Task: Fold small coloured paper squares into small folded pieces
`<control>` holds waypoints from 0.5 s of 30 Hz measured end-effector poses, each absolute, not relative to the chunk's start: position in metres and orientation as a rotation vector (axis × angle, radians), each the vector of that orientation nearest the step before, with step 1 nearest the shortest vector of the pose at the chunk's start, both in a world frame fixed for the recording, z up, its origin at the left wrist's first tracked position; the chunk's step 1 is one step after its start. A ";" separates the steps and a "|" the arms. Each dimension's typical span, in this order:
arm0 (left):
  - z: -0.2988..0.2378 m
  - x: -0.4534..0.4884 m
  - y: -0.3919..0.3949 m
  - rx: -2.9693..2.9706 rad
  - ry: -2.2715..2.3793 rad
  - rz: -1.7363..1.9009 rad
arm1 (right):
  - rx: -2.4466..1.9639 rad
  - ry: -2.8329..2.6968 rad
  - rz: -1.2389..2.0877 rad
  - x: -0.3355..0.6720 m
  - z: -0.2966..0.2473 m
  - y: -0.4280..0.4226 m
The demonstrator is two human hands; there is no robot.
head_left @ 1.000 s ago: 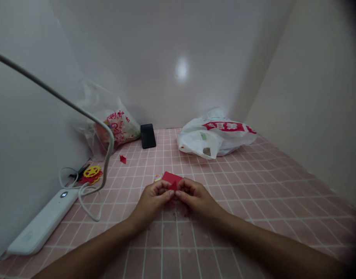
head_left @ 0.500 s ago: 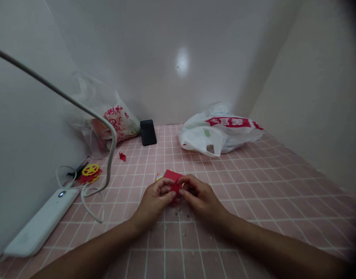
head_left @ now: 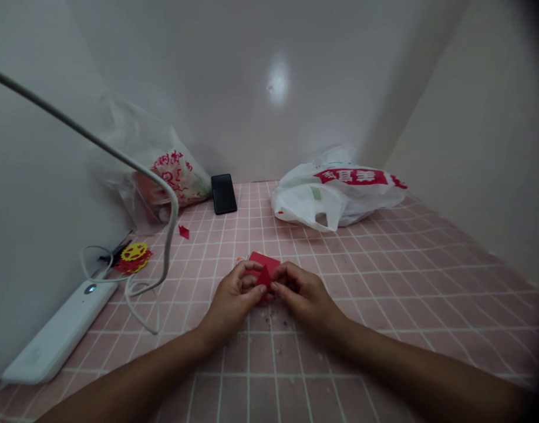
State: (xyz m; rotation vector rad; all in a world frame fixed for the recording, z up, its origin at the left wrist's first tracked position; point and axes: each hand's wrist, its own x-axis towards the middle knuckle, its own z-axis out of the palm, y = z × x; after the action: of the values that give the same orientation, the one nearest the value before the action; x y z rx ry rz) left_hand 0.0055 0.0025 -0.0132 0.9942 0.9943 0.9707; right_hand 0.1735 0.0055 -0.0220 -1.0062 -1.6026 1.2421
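Observation:
A small folded red paper piece (head_left: 263, 276) is pinched between the fingertips of both hands over the pink tiled surface (head_left: 384, 276). My left hand (head_left: 231, 299) grips it from the left with fingers curled. From the right, my right hand (head_left: 301, 294) holds the same piece in closed fingers. Just behind the hands lies a flat stack of red paper (head_left: 266, 260) with a coloured edge showing at its left.
A white lamp base (head_left: 53, 338) with its bent arm and cable lies at left, beside yellow and red paper cut-outs (head_left: 134, 257). A red scrap (head_left: 184, 231), a black phone (head_left: 223, 193), a clear bag (head_left: 164, 176) and a white plastic bag (head_left: 340, 194) sit near the back wall.
Both hands have stayed together on the red paper piece, working it with small finger movements. The view has tilted slightly, so things appear a little higher.

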 end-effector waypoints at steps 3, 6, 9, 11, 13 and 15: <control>-0.012 0.006 0.002 1.000 0.987 0.974 | -1.008 -1.633 1.230 0.174 -0.021 0.004; -0.014 0.005 0.002 1.015 0.978 0.976 | -1.001 -1.729 1.117 0.174 -0.019 0.002; -0.017 0.003 0.002 1.058 0.969 0.979 | -0.973 -1.811 0.985 0.175 -0.018 0.001; -0.018 0.002 0.002 1.109 0.981 0.972 | -0.970 -1.824 0.960 0.175 -0.018 0.001; -0.019 0.002 0.001 1.183 1.023 0.954 | -0.986 -1.821 0.972 0.175 -0.019 0.001; -0.018 0.000 0.000 1.272 1.067 0.932 | -1.002 -1.817 0.992 0.174 -0.019 0.001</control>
State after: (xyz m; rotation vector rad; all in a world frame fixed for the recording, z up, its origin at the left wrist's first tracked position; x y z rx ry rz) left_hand 0.0004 0.0001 -0.0183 1.2717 1.0673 0.9319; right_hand 0.1741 0.0010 -0.0192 -1.0024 -1.8172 0.9920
